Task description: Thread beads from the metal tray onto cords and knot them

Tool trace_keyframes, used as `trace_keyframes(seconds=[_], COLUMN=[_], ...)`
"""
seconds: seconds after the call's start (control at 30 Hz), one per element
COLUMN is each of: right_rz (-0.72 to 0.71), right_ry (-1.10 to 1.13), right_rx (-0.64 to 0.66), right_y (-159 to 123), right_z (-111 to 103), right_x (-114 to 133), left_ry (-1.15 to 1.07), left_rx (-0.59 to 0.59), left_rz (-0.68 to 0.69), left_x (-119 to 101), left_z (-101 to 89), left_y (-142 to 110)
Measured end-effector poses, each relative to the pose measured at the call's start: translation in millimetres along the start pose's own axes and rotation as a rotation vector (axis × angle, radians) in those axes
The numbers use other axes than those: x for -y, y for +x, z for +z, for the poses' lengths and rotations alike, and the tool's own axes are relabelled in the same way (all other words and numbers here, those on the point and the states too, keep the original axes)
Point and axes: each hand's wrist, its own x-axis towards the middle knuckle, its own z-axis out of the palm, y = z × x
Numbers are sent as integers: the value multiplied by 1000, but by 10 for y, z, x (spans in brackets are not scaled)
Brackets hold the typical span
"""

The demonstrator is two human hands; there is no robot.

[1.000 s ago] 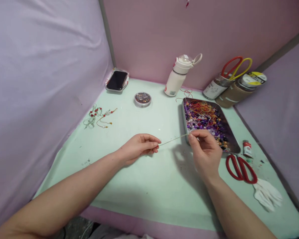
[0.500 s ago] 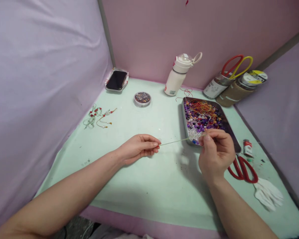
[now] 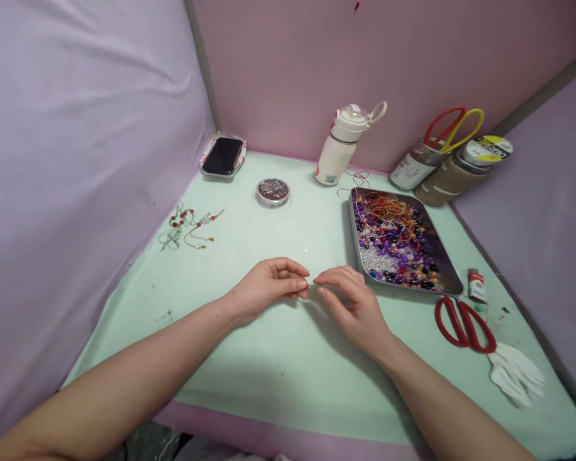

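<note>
My left hand [image 3: 273,286] is closed, thumb against fingers, pinching a thin green cord that barely shows at the fingertips. A tiny reddish spot, too small to name for sure, sits at that pinch. Just to its right is my right hand [image 3: 348,301], with thumb and index finger apart and nothing visible between them. Its fingertips are close to the left ones, and I cannot tell whether they touch the cord. Both hands are above the pale green tabletop [image 3: 249,384].
Right of my hands lies a metal tray [image 3: 441,269] of beads and orange thread. Nearby are a lighter [image 3: 476,285], red-handled scissors [image 3: 465,325] and a white glove [image 3: 516,374]. Farther back stand a bottle [image 3: 336,150], round case [image 3: 273,191] and phone [image 3: 223,156]; beaded cords [image 3: 185,224] lie left.
My right hand has let go of the cord's stretched end and moved left, away from the tray, to my left fingertips. My left hand stays nearly in place, still pinching.
</note>
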Motion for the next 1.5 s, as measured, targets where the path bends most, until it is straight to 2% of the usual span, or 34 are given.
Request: trace_keyframes(seconds=[0.13,0.3,0.73,0.93,1.2,1.5], right_rz=[111,171,262,299,367,350], right_ry=[77,110,199,242,385,391], right_rx=[91,152,121,147,114,83], right_y=[-7,-2,-4,-11,-46,-50], right_z=[20,23,16,46,77,110], right_x=[-40,-27,11,-7,-48,-32], left_ry=[68,144,192,216,156,93], left_rx=[-13,-48,-45,-39,-3,-25], left_rz=[64,96,129,138,37,-20], left_x=[6,-34,16,31,15,48], left_z=[4,51,51,55,98,127], left_y=[8,-16,9,0,-12,-21])
